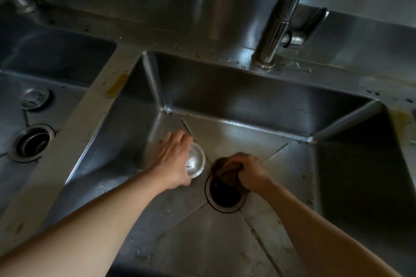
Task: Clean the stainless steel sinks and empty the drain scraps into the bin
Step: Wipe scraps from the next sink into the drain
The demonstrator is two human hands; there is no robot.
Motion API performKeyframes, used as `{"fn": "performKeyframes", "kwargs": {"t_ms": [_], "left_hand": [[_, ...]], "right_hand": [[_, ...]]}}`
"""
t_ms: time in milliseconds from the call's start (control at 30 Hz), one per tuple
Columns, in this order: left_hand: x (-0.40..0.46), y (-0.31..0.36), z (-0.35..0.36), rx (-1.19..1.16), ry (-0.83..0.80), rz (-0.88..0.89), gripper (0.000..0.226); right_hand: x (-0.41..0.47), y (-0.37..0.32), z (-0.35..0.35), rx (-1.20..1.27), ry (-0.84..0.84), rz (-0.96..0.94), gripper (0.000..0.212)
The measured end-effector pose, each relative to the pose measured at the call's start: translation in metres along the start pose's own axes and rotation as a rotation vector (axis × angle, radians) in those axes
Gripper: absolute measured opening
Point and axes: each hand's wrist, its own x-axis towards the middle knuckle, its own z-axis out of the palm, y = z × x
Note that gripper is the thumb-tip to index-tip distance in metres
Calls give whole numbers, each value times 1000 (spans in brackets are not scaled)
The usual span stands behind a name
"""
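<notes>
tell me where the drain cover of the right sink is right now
In the head view, the drain cover is inside the right sink, held in the left hand just left of the open drain, where the right hand grips something brown.

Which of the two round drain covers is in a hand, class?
The drain cover in the right-hand sink, beside its open drain: the left hand holds it. The other cover lies untouched in the left sink.

We cannot see down the dark drain [225, 195]. Our right hand [249, 173] hides part of it. The tap [283, 13] top is cut off.
</notes>
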Motion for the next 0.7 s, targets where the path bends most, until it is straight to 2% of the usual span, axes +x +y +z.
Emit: {"fn": "performKeyframes", "kwargs": {"t_ms": [100, 200, 267, 400, 467, 567, 633, 700], "left_hand": [[11, -8, -3, -95, -1, -113, 87], [24, -15, 0, -161, -1, -168, 89], [30, -17, 0, -190, -24, -190, 94], [40, -17, 6, -181, -46, -193, 93], [43, -13, 9, -174, -55, -196, 94], [52, -1, 11, -182, -68, -210, 98], [59, 11, 10, -228, -72, -218, 97], [67, 27, 10, -271, -73, -225, 96]], "right_hand": [[28, -15, -14, 62, 190, -42, 46], [70, -24, -21, 19, 233, -104, 34], [99, -18, -16, -108, 194, -96, 35], [117, 7, 13, -376, 48, -82, 57], [100, 15, 27, -357, 34, -89, 54], [59, 24, 42, -329, -62, -166, 36], [33, 30, 43, -268, -153, -195, 37], [13, 33, 29, -126, -152, -149, 42]]}}
